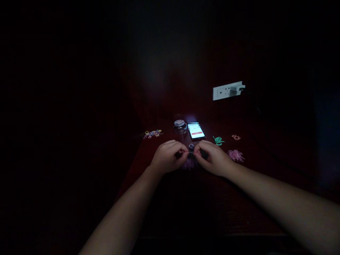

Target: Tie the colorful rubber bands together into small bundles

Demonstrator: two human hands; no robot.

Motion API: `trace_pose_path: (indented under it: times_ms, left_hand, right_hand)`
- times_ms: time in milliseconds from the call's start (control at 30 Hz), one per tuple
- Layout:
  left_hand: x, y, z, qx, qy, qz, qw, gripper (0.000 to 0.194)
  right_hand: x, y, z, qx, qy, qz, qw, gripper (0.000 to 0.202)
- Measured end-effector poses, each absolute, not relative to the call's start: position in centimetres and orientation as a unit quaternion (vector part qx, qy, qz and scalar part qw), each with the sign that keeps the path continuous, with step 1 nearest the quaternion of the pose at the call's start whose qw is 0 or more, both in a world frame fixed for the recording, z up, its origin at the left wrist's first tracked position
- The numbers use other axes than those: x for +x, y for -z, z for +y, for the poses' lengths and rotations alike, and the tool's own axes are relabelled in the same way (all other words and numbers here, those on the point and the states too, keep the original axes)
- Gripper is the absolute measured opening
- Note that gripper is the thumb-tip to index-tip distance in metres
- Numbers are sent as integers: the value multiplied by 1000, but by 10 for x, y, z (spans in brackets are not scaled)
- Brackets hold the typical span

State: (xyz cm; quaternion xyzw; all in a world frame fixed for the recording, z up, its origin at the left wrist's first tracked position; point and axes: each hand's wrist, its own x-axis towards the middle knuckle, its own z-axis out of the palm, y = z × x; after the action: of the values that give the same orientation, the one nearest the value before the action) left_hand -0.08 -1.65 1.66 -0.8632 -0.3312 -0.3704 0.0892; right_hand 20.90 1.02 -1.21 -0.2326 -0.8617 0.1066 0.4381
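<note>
My left hand [170, 156] and my right hand [212, 157] are close together over the table, each with thumb and forefinger pinched. A thin, pale elastic band [191, 152] is drawn between the two pinches. Just beyond the fingertips lies a small cluster of purple-grey bands [191, 146]. Under the hands sits a heap of purple bands [189, 163], partly covered by them. To the right of my right hand is a pile of pink bands [236, 156], with green bands [218, 140] and a few orange bands [236, 137] behind it.
A lit phone [197, 131] lies beyond the hands, beside a clear lidded jar [180, 126]. Mixed coloured bands [153, 134] are spread at the left edge of the dark red table [212, 205]. A wall socket [225, 91] holds a plug. The surroundings are very dark.
</note>
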Motion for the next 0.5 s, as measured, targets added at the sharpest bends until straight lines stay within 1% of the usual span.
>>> trace_pose_path:
  times_ms: [500]
  left_hand:
    - [-3, -16, -16, -877, 349, -324, 66, 5]
  right_hand:
    - [207, 11, 9, -227, -110, -864, 436, 11]
